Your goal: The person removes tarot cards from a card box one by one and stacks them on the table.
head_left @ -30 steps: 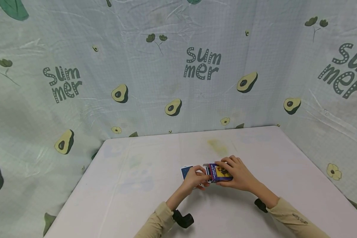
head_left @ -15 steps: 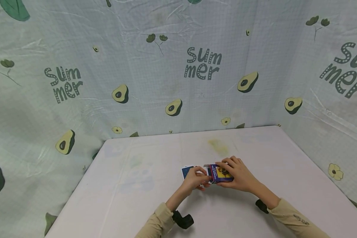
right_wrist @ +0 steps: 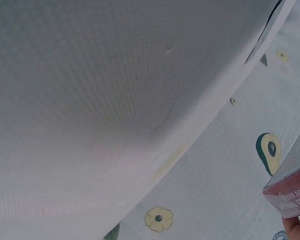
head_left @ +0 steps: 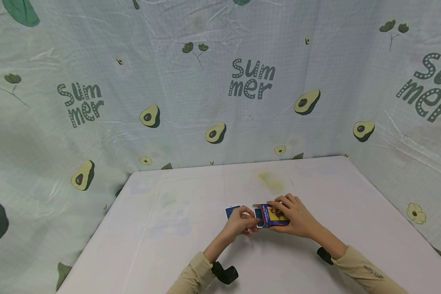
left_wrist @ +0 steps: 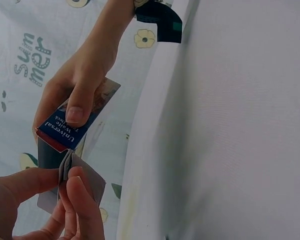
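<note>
A blue and yellow tarot card box (head_left: 277, 215) is held above the table, its mouth facing left. My right hand (head_left: 297, 216) grips it, thumb on one side and fingers over the other. In the left wrist view, "Universal Waite" is readable on the box (left_wrist: 65, 127). A dark blue card edge (head_left: 258, 213) shows at the mouth. My left hand (head_left: 239, 220) is beside this mouth and pinches thin cards (left_wrist: 91, 177) between thumb and fingers. Behind that hand, a blue-backed card (head_left: 230, 210) sticks out. Only a corner of the box (right_wrist: 292, 192) appears in the right wrist view.
A white-covered table (head_left: 161, 237) spreads under both hands. Behind it hangs a pale curtain (head_left: 183, 90) printed with avocados and "summer". Dark wrist mounts (head_left: 225, 272) sit below the sleeves.
My left fingertips have drawn back slightly from the box mouth, and more of the blue card shows there. My right hand keeps its grip on the box.
</note>
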Tool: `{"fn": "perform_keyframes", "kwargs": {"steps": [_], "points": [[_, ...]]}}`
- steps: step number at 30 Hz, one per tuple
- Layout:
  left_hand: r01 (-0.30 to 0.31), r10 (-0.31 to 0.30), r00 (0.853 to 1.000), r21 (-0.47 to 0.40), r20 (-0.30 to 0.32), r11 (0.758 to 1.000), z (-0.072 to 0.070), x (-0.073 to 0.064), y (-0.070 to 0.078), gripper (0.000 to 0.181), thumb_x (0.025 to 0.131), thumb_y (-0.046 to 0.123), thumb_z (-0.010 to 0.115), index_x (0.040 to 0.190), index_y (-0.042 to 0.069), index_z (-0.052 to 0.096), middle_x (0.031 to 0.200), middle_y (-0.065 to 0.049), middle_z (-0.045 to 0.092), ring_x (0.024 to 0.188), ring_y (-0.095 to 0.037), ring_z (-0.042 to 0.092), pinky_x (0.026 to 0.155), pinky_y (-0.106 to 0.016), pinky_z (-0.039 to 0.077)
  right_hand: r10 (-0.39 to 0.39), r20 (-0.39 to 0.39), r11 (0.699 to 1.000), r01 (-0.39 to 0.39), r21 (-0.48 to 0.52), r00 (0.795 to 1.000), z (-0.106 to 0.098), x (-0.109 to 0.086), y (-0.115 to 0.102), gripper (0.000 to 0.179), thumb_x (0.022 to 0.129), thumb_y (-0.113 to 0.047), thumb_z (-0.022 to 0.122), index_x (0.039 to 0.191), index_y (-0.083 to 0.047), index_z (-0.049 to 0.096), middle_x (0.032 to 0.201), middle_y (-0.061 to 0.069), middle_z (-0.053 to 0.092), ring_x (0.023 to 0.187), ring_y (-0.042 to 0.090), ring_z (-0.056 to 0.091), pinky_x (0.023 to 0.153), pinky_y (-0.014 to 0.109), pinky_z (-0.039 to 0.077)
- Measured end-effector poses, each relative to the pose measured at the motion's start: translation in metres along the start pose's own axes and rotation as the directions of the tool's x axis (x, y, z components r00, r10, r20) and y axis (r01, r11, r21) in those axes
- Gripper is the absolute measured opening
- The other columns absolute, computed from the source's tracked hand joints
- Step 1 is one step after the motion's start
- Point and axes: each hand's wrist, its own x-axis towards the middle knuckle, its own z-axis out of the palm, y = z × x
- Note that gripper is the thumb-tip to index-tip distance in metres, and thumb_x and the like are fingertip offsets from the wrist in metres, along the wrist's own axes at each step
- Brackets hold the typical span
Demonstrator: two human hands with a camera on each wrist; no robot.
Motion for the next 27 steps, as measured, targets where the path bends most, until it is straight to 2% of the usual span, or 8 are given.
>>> {"fn": "perform_keyframes", "kwargs": {"steps": [5,12,21,27], "points": [[-0.004,0.005,1.0,-0.01,0.01,1.0,-0.002,-0.002,0.0,0.02,0.079,0.011,0.063,0.09,-0.001,0.052,0.083,-0.022,0.068,0.068,-0.032,0.067,0.046,-0.025,0.052,-0.001,0.001,1.0,0.001,0.001,1.0,0.001,0.0,0.0,0.066,0.068,-0.062,0.062,0.119,-0.021,0.054,0.103,-0.006,0.05,0.088,0.008,0.036,0.071,0.03,0.034],[-0.006,0.006,1.0,-0.004,0.017,1.0,-0.006,-0.004,0.0,0.02,0.08,0.011,0.062,0.091,-0.002,0.052,0.086,-0.023,0.067,0.063,-0.023,0.067,0.048,-0.026,0.053,0.0,-0.005,1.0,0.0,-0.003,1.0,0.002,0.0,0.0,0.067,0.067,-0.062,0.063,0.118,-0.021,0.054,0.103,-0.006,0.051,0.089,0.008,0.037,0.071,0.03,0.035],[0.022,-0.022,1.0,-0.014,0.01,1.0,-0.008,-0.007,0.0,0.017,0.079,0.012,0.063,0.087,0.001,0.052,0.08,-0.022,0.068,0.056,-0.013,0.063,0.047,-0.026,0.053,0.001,-0.011,1.0,-0.001,-0.01,1.0,0.001,-0.002,-0.001,0.068,0.065,-0.061,0.065,0.118,-0.021,0.055,0.102,-0.007,0.05,0.088,0.008,0.037,0.07,0.029,0.034],[-0.002,0.002,1.0,-0.002,0.001,1.0,-0.011,-0.01,0.002,0.02,0.08,0.012,0.062,0.091,-0.001,0.052,0.084,-0.026,0.066,0.061,-0.022,0.066,0.049,-0.031,0.054,0.007,-0.006,1.0,-0.008,-0.009,1.0,-0.001,-0.003,-0.001,0.068,0.064,-0.058,0.069,0.119,-0.022,0.054,0.102,-0.006,0.05,0.089,0.008,0.037,0.071,0.03,0.034]]}}
